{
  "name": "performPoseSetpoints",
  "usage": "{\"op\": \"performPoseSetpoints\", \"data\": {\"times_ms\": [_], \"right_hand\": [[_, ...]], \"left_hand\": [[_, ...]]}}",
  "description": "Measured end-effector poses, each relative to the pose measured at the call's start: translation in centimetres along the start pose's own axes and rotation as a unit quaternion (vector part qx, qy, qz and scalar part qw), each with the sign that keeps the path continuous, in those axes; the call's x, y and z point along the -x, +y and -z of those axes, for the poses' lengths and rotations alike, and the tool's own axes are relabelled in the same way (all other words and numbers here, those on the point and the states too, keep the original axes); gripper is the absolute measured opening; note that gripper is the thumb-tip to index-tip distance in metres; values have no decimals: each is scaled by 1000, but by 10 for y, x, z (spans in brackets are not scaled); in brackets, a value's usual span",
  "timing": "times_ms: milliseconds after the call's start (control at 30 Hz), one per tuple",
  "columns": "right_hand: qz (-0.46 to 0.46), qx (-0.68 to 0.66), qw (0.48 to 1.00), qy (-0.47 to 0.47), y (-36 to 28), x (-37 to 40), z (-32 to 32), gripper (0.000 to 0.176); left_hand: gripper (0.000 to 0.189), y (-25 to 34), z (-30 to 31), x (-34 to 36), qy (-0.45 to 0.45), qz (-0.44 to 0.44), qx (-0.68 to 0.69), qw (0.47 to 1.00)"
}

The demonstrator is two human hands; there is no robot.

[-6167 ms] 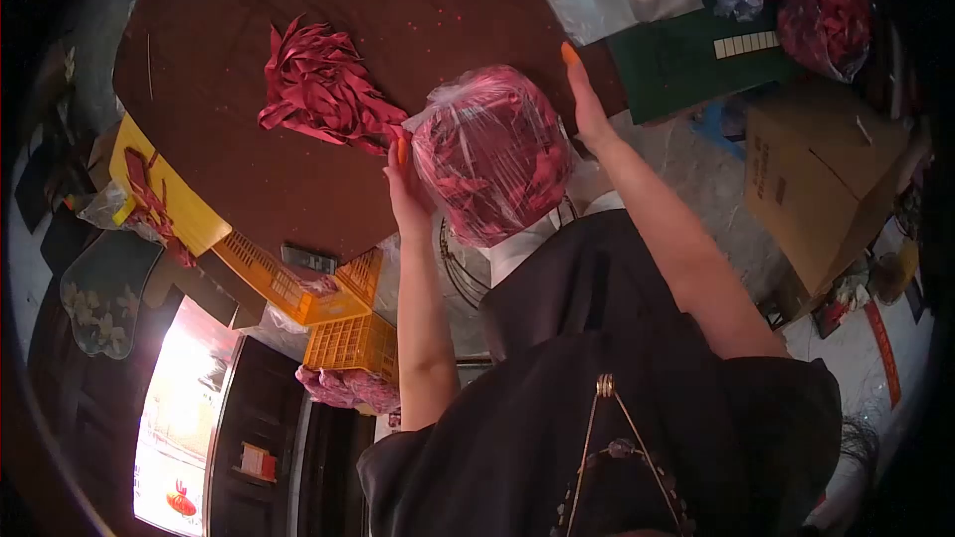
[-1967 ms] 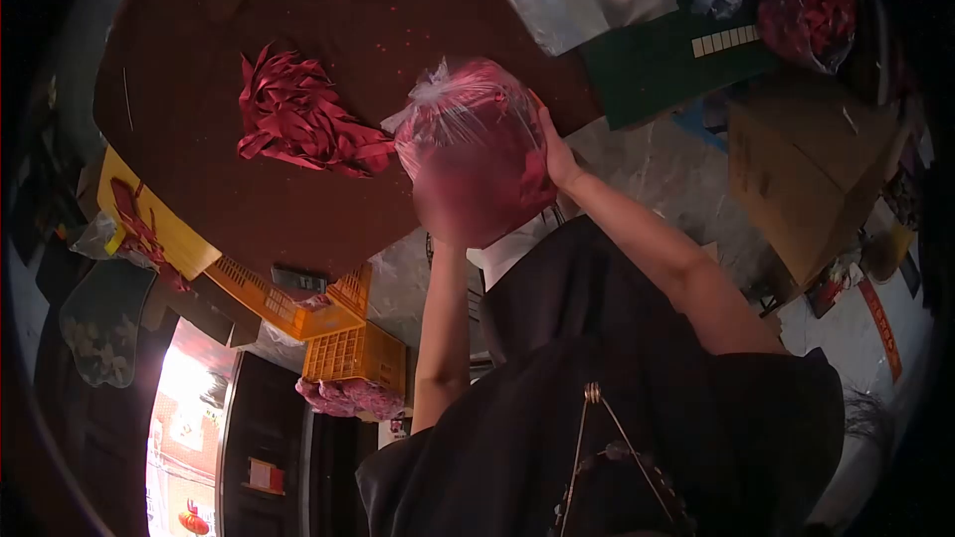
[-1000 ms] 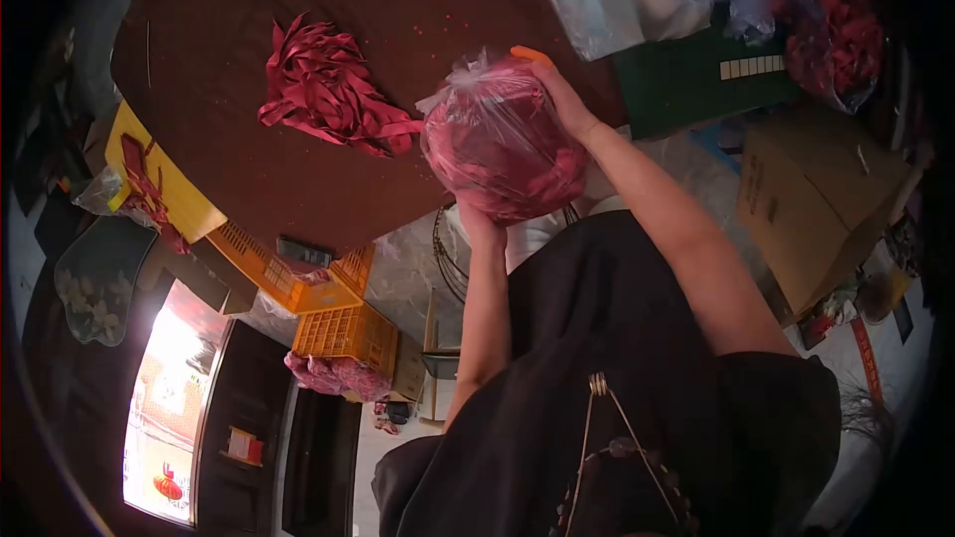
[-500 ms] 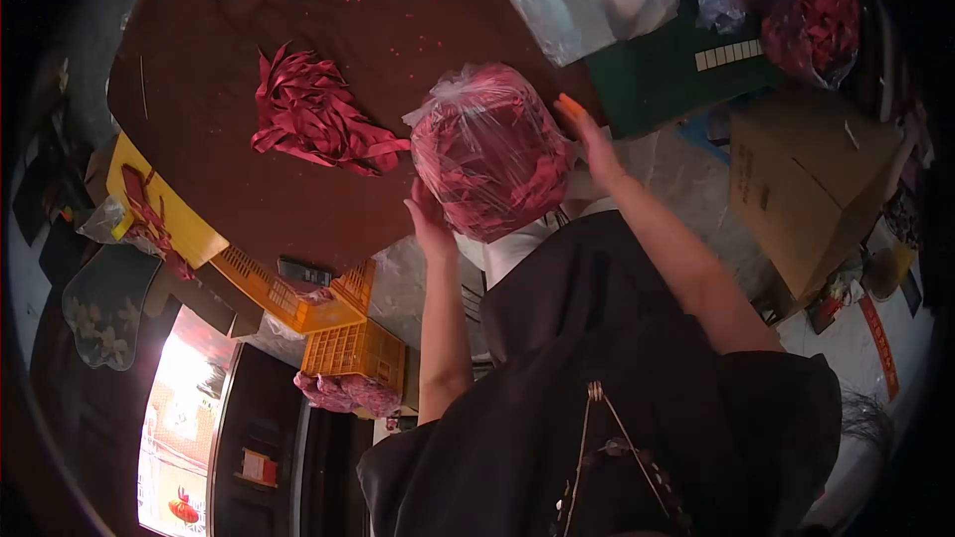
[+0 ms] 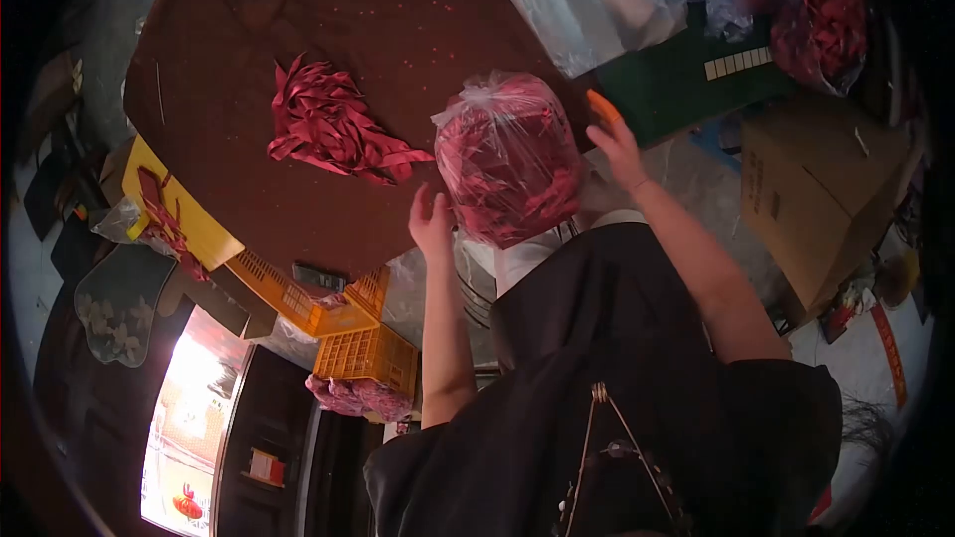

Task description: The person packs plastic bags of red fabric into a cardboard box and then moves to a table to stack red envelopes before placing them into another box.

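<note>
A clear plastic bag (image 5: pixel 509 159) full of red ribbon-like strips sits at the near edge of the brown-covered table (image 5: pixel 338 229), its gathered top toward the far left. Just left of the bag is my left hand (image 5: pixel 431 226), fingers apart and holding nothing. On the other side, my right hand (image 5: pixel 617 144) stands off the bag, open, with orange on one fingertip. A loose heap of red strips (image 5: pixel 333 124) lies on the table left of the bag, one strand reaching toward it.
Clear plastic sheets (image 5: pixel 597 0) lie at the far side, near a green surface (image 5: pixel 676 80) and another bag of red strips (image 5: pixel 821 25). A cardboard box (image 5: pixel 821 189) stands at right. Orange crates (image 5: pixel 366 366) are below the table's left side.
Both hands have drawn away from the bag, leaving wider gaps at its sides. The whole view has shifted slightly, with the table and bag appearing a little further right.
</note>
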State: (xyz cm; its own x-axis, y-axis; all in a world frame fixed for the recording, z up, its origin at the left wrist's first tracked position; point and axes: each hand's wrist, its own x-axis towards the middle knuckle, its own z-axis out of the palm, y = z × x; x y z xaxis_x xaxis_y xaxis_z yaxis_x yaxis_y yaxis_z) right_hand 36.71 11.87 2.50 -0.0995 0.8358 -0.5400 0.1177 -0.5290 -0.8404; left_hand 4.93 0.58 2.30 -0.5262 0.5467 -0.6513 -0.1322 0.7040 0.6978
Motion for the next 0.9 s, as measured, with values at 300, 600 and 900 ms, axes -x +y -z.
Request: {"op": "performPoseSetpoints", "data": {"times_ms": [300,600,900], "right_hand": [[-349,-291,887,-84,-41,-48,-53,63],[-109,-409,903,-71,-106,16,-47,59],[59,-278,949,-134,-74,13,-40,57]], "left_hand": [[64,81,-50,-24,-193,341,240,888],[67,122,-21,50,-216,7,317,923],[73,78,-27,31,-247,-15,430,868]]}}
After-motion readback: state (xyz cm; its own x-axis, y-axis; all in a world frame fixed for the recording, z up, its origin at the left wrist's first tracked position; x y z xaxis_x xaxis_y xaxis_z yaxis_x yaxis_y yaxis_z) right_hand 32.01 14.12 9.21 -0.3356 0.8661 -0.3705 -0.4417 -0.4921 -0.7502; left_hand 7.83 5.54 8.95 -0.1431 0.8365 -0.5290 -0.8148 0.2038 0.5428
